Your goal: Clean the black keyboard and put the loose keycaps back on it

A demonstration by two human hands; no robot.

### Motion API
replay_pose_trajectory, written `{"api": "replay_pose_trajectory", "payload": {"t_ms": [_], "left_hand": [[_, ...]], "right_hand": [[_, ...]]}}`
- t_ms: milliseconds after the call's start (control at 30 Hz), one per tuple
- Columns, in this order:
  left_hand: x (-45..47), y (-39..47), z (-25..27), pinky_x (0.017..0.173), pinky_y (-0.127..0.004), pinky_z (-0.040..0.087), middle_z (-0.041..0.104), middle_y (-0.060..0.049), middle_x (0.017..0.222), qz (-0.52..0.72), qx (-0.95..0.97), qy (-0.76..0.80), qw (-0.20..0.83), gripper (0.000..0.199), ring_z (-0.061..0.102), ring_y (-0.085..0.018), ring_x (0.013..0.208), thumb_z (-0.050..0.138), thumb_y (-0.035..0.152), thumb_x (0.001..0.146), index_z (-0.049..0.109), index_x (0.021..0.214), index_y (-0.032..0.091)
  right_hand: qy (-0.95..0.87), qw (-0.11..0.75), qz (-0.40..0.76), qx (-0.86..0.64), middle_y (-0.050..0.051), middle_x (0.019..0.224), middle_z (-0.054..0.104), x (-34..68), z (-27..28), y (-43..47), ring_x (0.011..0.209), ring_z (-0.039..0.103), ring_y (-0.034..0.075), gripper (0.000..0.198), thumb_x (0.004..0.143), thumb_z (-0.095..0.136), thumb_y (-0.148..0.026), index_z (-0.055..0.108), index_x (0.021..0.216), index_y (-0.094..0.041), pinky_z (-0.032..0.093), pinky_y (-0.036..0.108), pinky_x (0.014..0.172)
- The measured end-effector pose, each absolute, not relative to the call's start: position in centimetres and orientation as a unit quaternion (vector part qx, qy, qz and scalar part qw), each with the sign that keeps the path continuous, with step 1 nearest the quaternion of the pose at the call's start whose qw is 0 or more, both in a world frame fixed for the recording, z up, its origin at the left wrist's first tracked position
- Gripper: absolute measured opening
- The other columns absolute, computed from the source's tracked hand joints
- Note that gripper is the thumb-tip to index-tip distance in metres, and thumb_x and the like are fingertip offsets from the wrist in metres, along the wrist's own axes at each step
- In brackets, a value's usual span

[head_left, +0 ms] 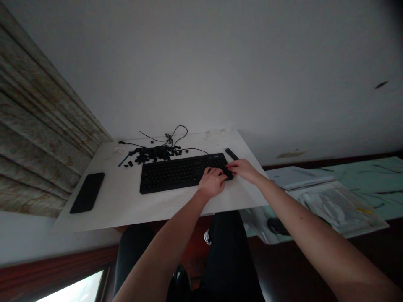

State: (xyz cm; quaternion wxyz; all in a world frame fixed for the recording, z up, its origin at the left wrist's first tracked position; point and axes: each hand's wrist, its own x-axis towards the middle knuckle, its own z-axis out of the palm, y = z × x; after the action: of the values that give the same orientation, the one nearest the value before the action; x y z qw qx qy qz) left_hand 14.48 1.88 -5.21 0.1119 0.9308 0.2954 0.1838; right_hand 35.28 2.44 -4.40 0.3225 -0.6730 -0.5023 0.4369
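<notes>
A black keyboard [171,174] lies on the white table, slightly tilted in view, its cable running off behind it. My left hand [212,182] rests on the keyboard's right part with bent fingers pressed against it. At the keyboard's right end, my right hand [244,169] has its thumb and fingers pinched together over the keys. Whatever small thing is between those fingertips is too dark to make out. Behind the keyboard, a heap of loose black keycaps [154,154] is spread on the table. A dark bar-shaped object [231,154] lies just beyond my right hand.
A black phone [87,193] lies at the table's left. A coiled black cable [170,138] and a thin blue tool [125,159] are near the keycaps. The wall borders the table [126,218] behind, a curtain [40,126] at left. Right stands a lower surface with plastic-wrapped items [333,205].
</notes>
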Motion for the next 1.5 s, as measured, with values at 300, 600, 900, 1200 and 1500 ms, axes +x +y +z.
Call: {"api": "replay_pose_trajectory", "payload": {"t_ms": [300, 600, 900, 1200, 1500], "left_hand": [[14.5, 2.0, -5.3, 0.104, -0.046, 0.036, 0.065, -0.007, 0.112, 0.189, 0.929, 0.294, 0.125, 0.027, 0.055, -0.024, 0.111, 0.054, 0.024, 0.091, 0.072, 0.111, 0.024], [14.5, 1.9, -5.2, 0.104, -0.046, 0.037, 0.066, -0.007, 0.111, 0.185, 0.930, 0.296, 0.117, 0.027, 0.055, -0.024, 0.112, 0.053, 0.024, 0.092, 0.072, 0.111, 0.025], [14.5, 1.9, -5.3, 0.105, -0.047, 0.036, 0.065, -0.007, 0.113, 0.185, 0.929, 0.298, 0.120, 0.027, 0.054, -0.024, 0.113, 0.053, 0.023, 0.092, 0.072, 0.111, 0.025], [14.4, 2.0, -5.3, 0.104, -0.046, 0.036, 0.065, -0.007, 0.113, 0.184, 0.930, 0.295, 0.117, 0.028, 0.055, -0.024, 0.112, 0.052, 0.024, 0.092, 0.071, 0.112, 0.025], [14.5, 1.9, -5.3, 0.105, -0.047, 0.036, 0.065, -0.007, 0.114, 0.179, 0.932, 0.296, 0.112, 0.028, 0.055, -0.024, 0.113, 0.051, 0.025, 0.092, 0.070, 0.113, 0.025]], "right_hand": [[-0.489, 0.323, 0.463, -0.665, 0.007, 0.074, 0.075, 35.3, -3.4, 2.3, 0.063, 0.064, 0.016, 0.019, 0.069, 0.069, -0.017, 0.079, 0.084, -0.015, 0.052, 0.028, 0.059], [-0.508, 0.297, 0.440, -0.678, 0.007, 0.071, 0.074, 35.4, -4.1, 2.5, 0.063, 0.063, 0.018, 0.019, 0.068, 0.070, -0.019, 0.079, 0.084, -0.015, 0.051, 0.029, 0.060], [-0.607, 0.249, 0.265, -0.706, 0.007, 0.088, 0.075, 34.3, -4.4, 2.7, 0.085, 0.068, 0.023, 0.018, 0.074, 0.064, -0.012, 0.078, 0.078, -0.022, 0.052, 0.033, 0.084], [-0.647, 0.235, 0.265, -0.675, 0.007, 0.088, 0.072, 35.0, -4.5, 1.8, 0.084, 0.064, 0.022, 0.010, 0.079, 0.065, -0.025, 0.074, 0.083, -0.021, 0.048, 0.034, 0.082], [-0.618, 0.241, 0.402, -0.632, 0.006, 0.079, 0.069, 36.4, -4.7, 2.6, 0.069, 0.058, 0.018, 0.027, 0.078, 0.064, -0.041, 0.072, 0.084, -0.017, 0.044, 0.029, 0.061]]}}
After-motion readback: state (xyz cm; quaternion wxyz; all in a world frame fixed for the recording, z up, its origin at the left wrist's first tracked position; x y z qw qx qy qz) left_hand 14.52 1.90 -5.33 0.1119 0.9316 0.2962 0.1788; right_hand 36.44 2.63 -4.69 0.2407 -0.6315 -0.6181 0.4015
